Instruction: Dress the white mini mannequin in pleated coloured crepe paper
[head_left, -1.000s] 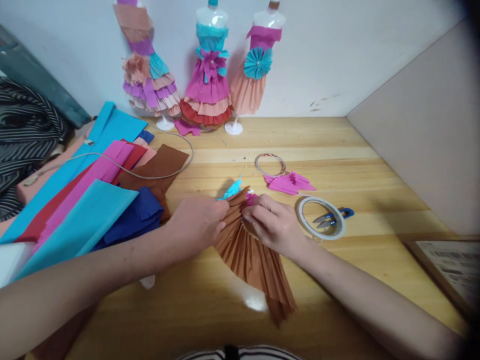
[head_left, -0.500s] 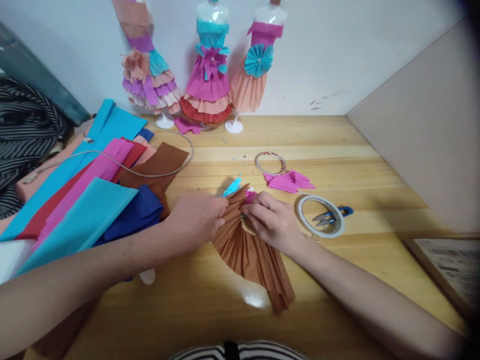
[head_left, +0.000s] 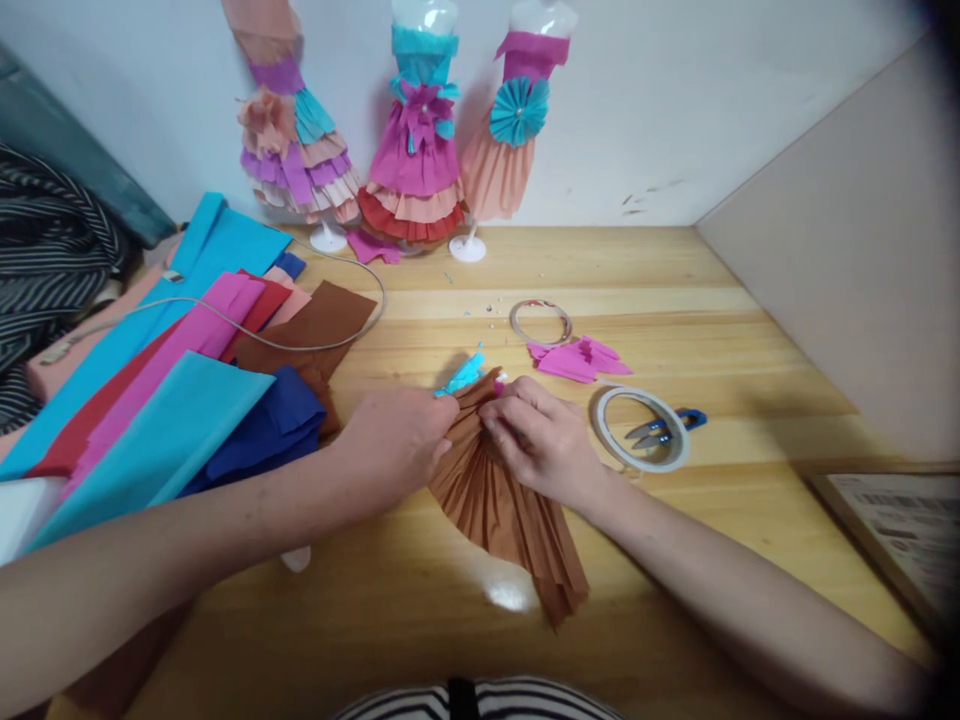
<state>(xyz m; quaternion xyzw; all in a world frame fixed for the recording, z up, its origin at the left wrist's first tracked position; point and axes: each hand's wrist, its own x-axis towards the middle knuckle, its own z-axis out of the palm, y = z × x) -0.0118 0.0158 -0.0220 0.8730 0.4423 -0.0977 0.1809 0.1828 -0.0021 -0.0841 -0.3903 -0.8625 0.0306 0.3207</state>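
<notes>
Between your fingers [head_left: 510,412] you have brown paper [head_left: 510,520], matt and ridged with fine pleats. Your worktop [head_left: 765,410] looks like smooth wood, glossy enough to throw back a bright patch of light. The snips [head_left: 661,432] show metal blades and a blue, plastic-looking handle. The turquoise sheet [head_left: 172,420] looks like matt paper; the striped bundle [head_left: 60,240] looks like soft cloth.

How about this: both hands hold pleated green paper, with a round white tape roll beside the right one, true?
Not green: in the head view, the left hand and right hand hold pleated brown paper, with a round white tape roll beside the latter.
</notes>
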